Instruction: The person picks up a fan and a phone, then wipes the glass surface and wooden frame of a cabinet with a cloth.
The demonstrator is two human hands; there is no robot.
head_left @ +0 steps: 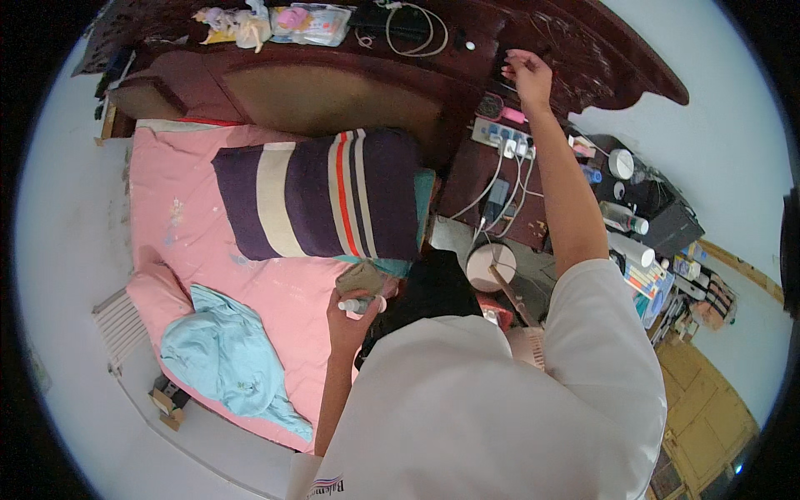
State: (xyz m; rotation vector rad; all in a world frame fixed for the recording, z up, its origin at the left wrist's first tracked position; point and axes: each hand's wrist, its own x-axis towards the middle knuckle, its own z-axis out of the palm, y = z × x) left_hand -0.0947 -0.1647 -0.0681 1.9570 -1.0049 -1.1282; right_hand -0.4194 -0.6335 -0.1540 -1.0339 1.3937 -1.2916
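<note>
Down by the bed's edge, my left hand [345, 322] grips a small bottle [359, 305] with a white top. A folded brown cloth [362, 279] is bunched against the same hand, apparently held with the bottle. My right hand [531, 78] is stretched out over the right end of the dark wooden headboard shelf [481, 22]. Its fingers are loosely bent and apart, and I see nothing between them. Near its wrist lie a hairbrush [489, 106] and a pink object [514, 115]. A small white round object [470, 45] sits on the shelf to its left.
Below my right forearm, a power strip [500, 134] trails white cables across the nightstand [465, 181]. A striped pillow [312, 197] and light-blue clothing [225, 356] lie on the pink bedsheet [181, 225]. Dolls [240, 25] and a coiled cable [415, 53] occupy the shelf. Bottles [622, 217] crowd the right.
</note>
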